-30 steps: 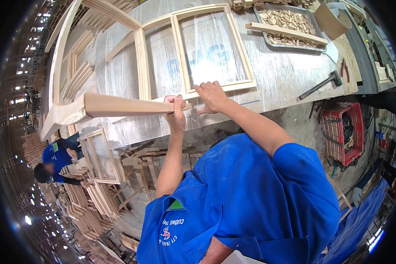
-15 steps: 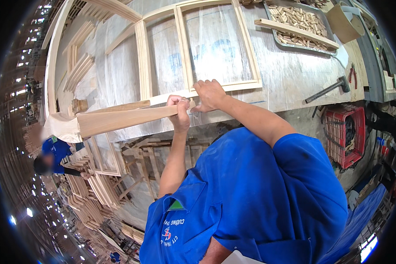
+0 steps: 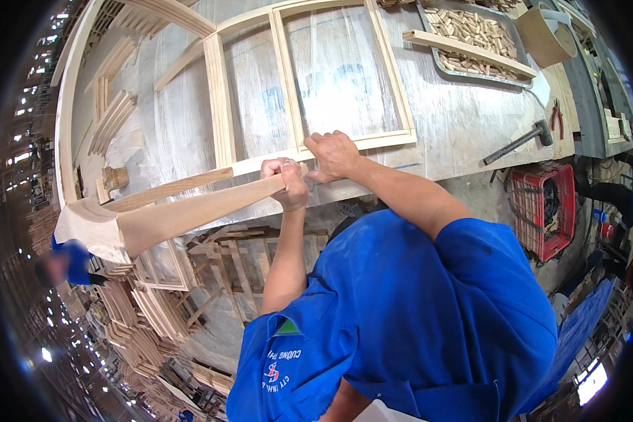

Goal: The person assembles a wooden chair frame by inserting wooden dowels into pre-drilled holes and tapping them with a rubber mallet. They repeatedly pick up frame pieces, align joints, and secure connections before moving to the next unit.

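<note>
A pale wooden frame with several slats lies on the plastic-covered worktable. Along its near side runs a tapered wooden leg, its thick curved end at the far left and its thin end towards the middle. My left hand is closed round that thin end. Just to its right, my right hand grips the frame's near rail, fingers over the top and thumb on the near side. The two hands are almost touching. Whether the leg's thick end is joined to the frame, I cannot tell.
At the back right, a metal tray holds wooden dowels, with a wood strip across it. A hammer and red pliers lie nearby. A red crate stands below the table's edge. Another person is at far left.
The whole scene has shifted slightly left in the view. Both hands keep their places on the leg and the rail. The leg's thick end sits a little lower in the picture.
</note>
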`<state>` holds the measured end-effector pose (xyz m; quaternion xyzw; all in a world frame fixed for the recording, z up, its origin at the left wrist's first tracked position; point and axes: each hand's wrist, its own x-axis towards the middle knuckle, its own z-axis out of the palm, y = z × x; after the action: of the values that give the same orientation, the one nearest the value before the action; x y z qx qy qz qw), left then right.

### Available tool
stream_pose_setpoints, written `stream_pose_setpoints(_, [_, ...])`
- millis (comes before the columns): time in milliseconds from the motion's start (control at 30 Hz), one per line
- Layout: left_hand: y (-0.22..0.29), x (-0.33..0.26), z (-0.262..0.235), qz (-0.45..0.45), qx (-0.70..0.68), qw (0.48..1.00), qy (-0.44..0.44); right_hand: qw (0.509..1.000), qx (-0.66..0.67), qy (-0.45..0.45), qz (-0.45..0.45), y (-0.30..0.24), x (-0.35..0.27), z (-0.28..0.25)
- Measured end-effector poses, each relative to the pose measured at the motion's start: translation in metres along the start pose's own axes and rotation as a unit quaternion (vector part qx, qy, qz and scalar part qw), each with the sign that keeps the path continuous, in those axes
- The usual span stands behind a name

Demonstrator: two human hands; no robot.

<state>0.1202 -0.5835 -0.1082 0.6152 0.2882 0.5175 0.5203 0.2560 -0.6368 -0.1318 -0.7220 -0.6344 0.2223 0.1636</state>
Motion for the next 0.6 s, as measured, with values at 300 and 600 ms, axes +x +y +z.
stream_pose_setpoints(300, [0.02, 0.008, -0.006, -0.046, 0.037, 0.997, -0.042, 0.999, -0.014, 0.037, 0.012, -0.006, -0.004, 0.001])
stream_pose_setpoints(600, [0.088, 0.041, -0.012, 0.086, 0.007, 0.996, -0.03, 0.913, 0.098, 0.36, 0.164, 0.085, -0.121, -0.024])
